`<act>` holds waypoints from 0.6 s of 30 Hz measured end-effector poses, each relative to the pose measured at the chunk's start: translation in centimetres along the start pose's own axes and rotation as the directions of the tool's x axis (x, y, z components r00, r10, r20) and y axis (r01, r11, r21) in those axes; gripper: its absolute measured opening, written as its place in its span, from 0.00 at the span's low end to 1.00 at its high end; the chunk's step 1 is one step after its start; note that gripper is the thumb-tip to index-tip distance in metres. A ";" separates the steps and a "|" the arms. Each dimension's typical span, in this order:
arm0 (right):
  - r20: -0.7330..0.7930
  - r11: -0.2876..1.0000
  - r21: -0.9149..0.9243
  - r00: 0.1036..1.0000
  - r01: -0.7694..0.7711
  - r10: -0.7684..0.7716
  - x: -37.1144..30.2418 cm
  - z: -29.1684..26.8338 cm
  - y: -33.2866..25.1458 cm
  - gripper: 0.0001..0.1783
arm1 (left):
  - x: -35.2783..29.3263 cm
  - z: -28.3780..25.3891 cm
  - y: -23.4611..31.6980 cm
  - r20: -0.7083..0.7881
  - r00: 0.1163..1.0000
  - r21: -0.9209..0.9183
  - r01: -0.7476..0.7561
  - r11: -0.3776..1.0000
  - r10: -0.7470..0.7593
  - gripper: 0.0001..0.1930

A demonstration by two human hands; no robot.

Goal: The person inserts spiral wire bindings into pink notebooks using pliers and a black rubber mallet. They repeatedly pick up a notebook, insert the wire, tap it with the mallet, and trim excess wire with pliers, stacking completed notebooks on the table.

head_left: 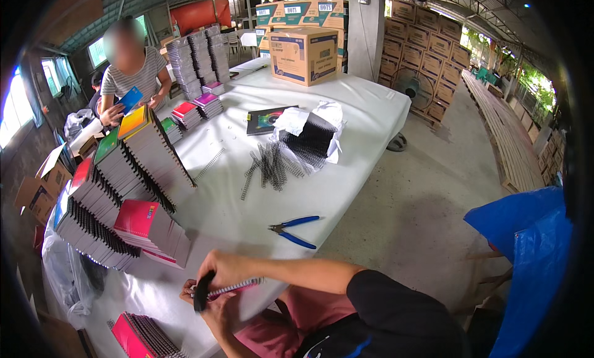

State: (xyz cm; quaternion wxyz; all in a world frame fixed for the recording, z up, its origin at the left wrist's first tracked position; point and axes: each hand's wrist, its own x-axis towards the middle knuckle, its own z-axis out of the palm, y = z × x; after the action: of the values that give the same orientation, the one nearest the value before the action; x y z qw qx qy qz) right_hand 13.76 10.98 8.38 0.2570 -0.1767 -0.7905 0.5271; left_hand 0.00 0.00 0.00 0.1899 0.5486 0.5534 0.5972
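At the table's near edge my left hand (pixel 215 313) grips a spiral notebook (pixel 249 285) with a pink cover, its wire coil along the upper side. My right hand (pixel 224 268) is closed around a black-handled hand tool (pixel 202 291) at the notebook's left end. The tool's jaws are hidden, so its exact kind does not show. Farther off lie blue-handled cutting pliers (pixel 293 230), their handles spread. A pile of loose wire coils (pixel 270 165) spills from torn white paper (pixel 334 126). A stack of red spiral notebooks (pixel 139 336) sits left of my left forearm.
Tall notebook stacks (pixel 120 172) and a pink-covered pile (pixel 151 225) line the table's left side. Across the table a person (pixel 133 76) holds a blue notebook (pixel 130 99). A cardboard box (pixel 304 56) stands at the far end. A blue tarp (pixel 532 253) hangs right, near a fan (pixel 413 89).
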 end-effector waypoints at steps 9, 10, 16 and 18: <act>-0.277 0.740 -0.673 0.919 0.022 -0.279 -1.3 -5.8 7.4 0.23 | -0.9 -0.1 1.4 -0.177 0.948 -0.180 0.234 0.955 -0.265 0.13; -0.295 0.781 -0.604 0.955 -0.162 -0.031 -2.9 -6.5 6.2 0.29 | -1.5 -0.3 1.2 -0.154 0.955 -0.203 0.221 0.954 -0.254 0.12; -0.590 0.280 -0.692 0.745 -0.665 0.311 -15.3 -5.7 3.8 0.43 | -0.8 1.0 4.2 -0.161 0.938 -0.493 0.192 0.848 -0.306 0.19; -0.575 0.321 -0.718 0.786 -0.617 0.226 -16.2 -5.1 4.6 0.38 | -0.9 1.0 3.2 -0.188 0.924 -0.430 0.228 0.874 -0.334 0.13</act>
State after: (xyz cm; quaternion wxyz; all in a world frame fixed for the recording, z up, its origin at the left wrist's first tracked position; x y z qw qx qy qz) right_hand 29.81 7.60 2.14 0.1204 -0.5833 -0.8022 0.0421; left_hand 2.35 -1.33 2.22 0.3104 0.3294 0.5136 0.7289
